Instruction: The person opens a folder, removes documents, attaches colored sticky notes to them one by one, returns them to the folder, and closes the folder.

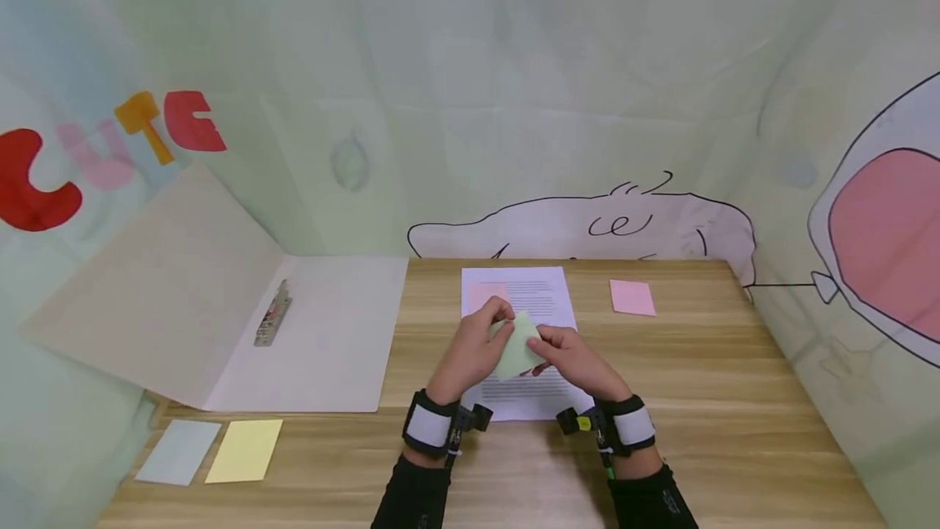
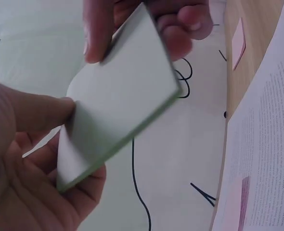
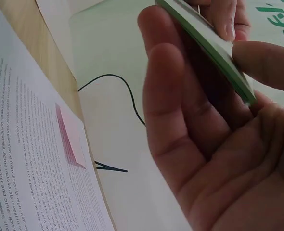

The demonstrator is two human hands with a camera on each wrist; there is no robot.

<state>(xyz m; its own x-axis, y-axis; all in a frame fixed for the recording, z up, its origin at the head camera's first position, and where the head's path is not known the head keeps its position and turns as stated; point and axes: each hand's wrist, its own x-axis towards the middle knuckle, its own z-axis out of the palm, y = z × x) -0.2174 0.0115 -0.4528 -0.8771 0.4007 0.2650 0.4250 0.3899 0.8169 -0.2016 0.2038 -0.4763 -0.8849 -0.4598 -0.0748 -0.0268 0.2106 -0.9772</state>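
Note:
A pale green sticky note pad (image 1: 518, 353) is held up in both hands above a printed sheet (image 1: 507, 408). My left hand (image 1: 470, 356) pinches it with thumb and fingers on one side. On the opposite side, my right hand (image 1: 583, 367) grips it, thumb on the upper face. The left wrist view shows the pad (image 2: 125, 91) tilted, its thick green edge visible. Seen from the right wrist, the pad (image 3: 215, 50) is nearly edge-on between thumb and fingers. A pink sticky note (image 1: 485, 292) sticks on the sheet's upper left, its edge lifting in the right wrist view.
A pink pad (image 1: 632, 298) lies right of the sheet on the wooden table (image 1: 720, 431). At left stands an open folder (image 1: 330, 357) with a metal clip (image 1: 273, 317) at its spine. Grey-blue (image 1: 179, 452) and yellow (image 1: 245, 451) pads lie in front of it.

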